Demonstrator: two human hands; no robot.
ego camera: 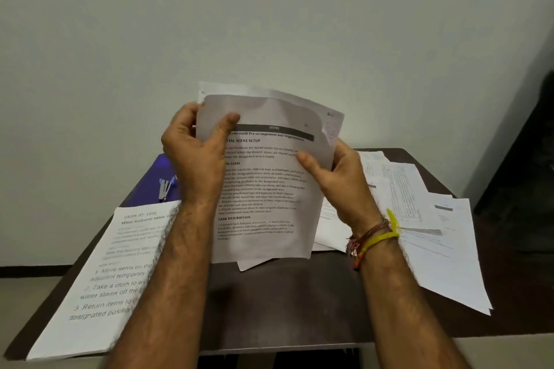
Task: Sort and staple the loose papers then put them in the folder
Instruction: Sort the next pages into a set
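Head view: the left hand point(196, 156) and right hand point(335, 180) hold a sheaf of printed papers point(266, 189) upright above the dark surface point(284, 302), thumbs pressed on the front page, other fingers curled behind. The pages are white with black text, their top edges bowed and uneven. A purple folder point(156, 180) lies behind the left hand.

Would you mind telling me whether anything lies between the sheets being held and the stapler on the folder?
Nothing visible lies on the table between them. The held sheets are up in both hands, and the left hand and forearm cross in front of the stapler, which sits on the purple folder at the table's far left.
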